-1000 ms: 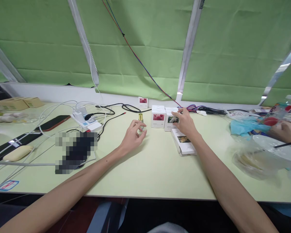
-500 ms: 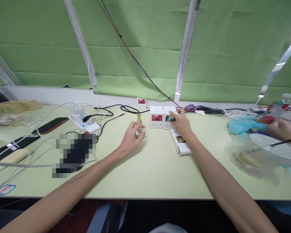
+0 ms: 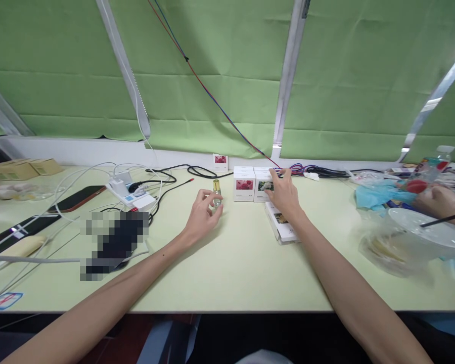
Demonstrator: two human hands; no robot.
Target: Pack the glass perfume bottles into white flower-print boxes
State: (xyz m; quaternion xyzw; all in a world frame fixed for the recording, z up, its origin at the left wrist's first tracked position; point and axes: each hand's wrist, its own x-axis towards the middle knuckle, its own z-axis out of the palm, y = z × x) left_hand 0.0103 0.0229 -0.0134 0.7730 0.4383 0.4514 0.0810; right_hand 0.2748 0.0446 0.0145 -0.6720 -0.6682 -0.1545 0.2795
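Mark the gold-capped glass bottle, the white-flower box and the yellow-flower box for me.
Gold-capped glass bottle [image 3: 216,187], head view: on its cap.
White-flower box [image 3: 263,186], head view: on its front picture.
Yellow-flower box [image 3: 280,219], head view: on its flower picture.

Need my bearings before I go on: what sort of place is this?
Probably a shared indoor worktable, perhaps in an office: a power strip with things plugged in, a lidded plastic cup, and another person's hand at the right side.

You see the table [image 3: 246,273] brightly lit, glare on the nearer phone [image 3: 25,230], blur around the cup [image 3: 419,247], coarse pixels masking a dark object [image 3: 119,242].
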